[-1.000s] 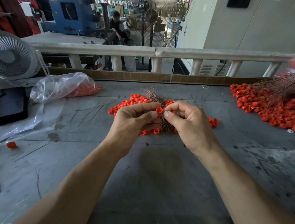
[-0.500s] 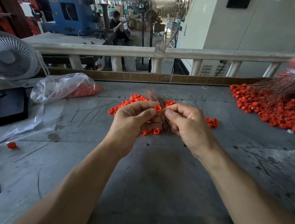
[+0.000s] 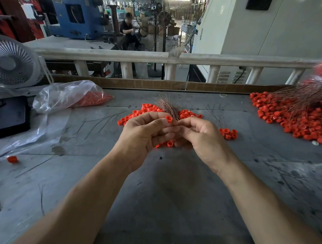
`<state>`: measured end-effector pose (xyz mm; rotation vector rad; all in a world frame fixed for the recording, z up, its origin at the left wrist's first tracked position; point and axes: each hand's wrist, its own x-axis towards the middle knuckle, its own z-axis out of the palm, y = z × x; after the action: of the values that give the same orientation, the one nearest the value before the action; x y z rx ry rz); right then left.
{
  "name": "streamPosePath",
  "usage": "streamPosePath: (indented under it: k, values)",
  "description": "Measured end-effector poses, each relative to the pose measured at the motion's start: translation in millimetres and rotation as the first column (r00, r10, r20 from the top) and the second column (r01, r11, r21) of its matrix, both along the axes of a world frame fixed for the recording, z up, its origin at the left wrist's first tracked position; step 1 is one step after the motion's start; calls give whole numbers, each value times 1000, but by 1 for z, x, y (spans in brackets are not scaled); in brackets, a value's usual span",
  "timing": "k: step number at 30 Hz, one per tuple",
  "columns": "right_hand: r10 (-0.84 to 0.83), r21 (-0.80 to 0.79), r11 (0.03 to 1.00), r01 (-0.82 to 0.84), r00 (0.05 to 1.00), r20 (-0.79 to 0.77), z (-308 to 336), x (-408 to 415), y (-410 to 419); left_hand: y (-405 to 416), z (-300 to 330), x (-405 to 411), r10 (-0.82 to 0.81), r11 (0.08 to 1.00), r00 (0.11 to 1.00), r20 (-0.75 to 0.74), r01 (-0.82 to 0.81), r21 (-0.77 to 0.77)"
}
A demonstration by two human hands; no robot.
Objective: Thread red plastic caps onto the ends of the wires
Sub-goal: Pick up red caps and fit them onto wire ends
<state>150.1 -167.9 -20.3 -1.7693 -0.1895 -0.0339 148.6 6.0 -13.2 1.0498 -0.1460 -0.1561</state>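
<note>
Left hand [image 3: 144,135] pinches a small red plastic cap [image 3: 168,119] (thumb and forefinger), also gripping a bundle of thin coppery wires [image 3: 167,106]; right hand [image 3: 201,136] fingers curled, pinching a wire end at the cap.

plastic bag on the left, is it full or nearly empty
Partly filled: the plastic bag lies slumped on the table, with orange-red caps bunched at its right end.

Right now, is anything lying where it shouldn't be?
Yes. One red cap sits alone at the table's left edge, far from the cap pile by the hands. Loose thin wires lie scattered across the table too.
</note>
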Motion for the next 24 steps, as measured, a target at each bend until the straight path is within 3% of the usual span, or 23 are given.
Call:
streamPosePath:
  k: [2, 4, 6, 13, 19, 24]
  values:
    - [-170, -126, 976, 178, 983, 76, 1, 7, -12, 1, -1, 1, 10, 1000, 1000, -7, -9, 10]
    - [-351, -288, 875, 389, 920, 176, 3, 14, -32, 2, -2, 1, 13, 1000, 1000, -15, -13, 14]
    - [-438, -419, 767, 486, 874, 211, 3, 17, -53, 3, -2, 2, 16, 1000, 1000, -21, -16, 17]
    - [-399, -596, 721, 354, 915, 62, -8, 19, -65, 3, -2, 2, 16, 1000, 999, -31, -15, 17]
    - [-392, -693, 621, 365, 911, 129, -13, 19, -52, 2, -3, 2, 11, 998, 999, -30, -10, 57]
    - [-400, -691, 613, 383, 905, 146, -12, 19, -49, 2, -2, 1, 5, 998, 1000, -24, -3, 62]
